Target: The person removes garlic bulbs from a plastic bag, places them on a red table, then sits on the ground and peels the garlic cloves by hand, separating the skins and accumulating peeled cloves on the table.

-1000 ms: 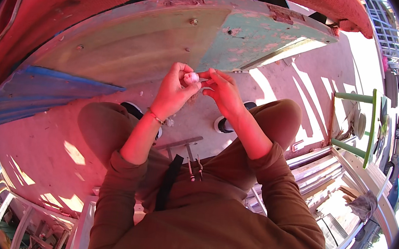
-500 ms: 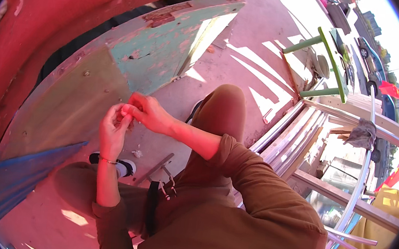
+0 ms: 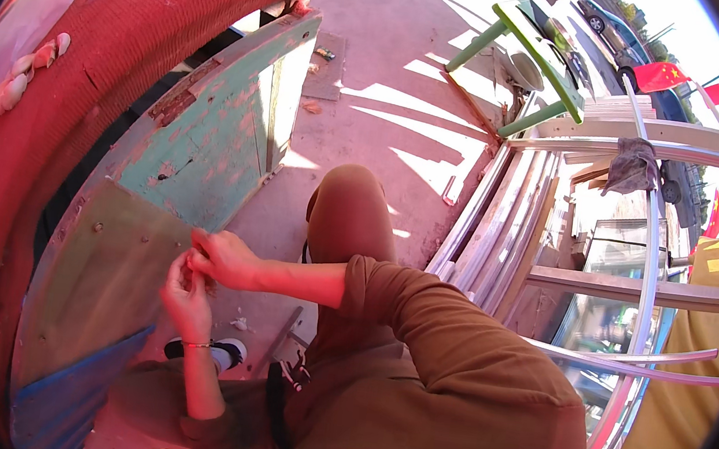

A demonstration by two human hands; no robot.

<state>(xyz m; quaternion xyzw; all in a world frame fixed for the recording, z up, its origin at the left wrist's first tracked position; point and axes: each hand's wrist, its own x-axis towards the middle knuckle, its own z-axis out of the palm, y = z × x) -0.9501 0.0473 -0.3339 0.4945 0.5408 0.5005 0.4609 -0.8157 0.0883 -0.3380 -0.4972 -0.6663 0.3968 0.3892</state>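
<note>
My right hand (image 3: 229,260) and my left hand (image 3: 186,300) meet fingertip to fingertip in front of a worn board (image 3: 114,236). Both are closed in a pinch. Whatever lies between the fingers, if anything, is too small or hidden to make out. A thin bracelet (image 3: 198,345) circles my left wrist. The board's brown lower part adjoins a peeling green section (image 3: 200,144). Behind it hangs a red cloth (image 3: 112,63), with a pale twisted piece (image 3: 29,73) on it at the upper left.
My bent knee (image 3: 352,210) rises right of my hands. A green stool (image 3: 533,62) lies tipped on stacked pale bars (image 3: 502,214) at the right. A dark rag (image 3: 632,167) hangs from a metal rail. Blue corrugated sheet (image 3: 84,388) covers the lower left.
The view has shifted, so the stool, board and bars sit elsewhere in it. My hands stay together, the right one now turned slightly more over the left fingertips.
</note>
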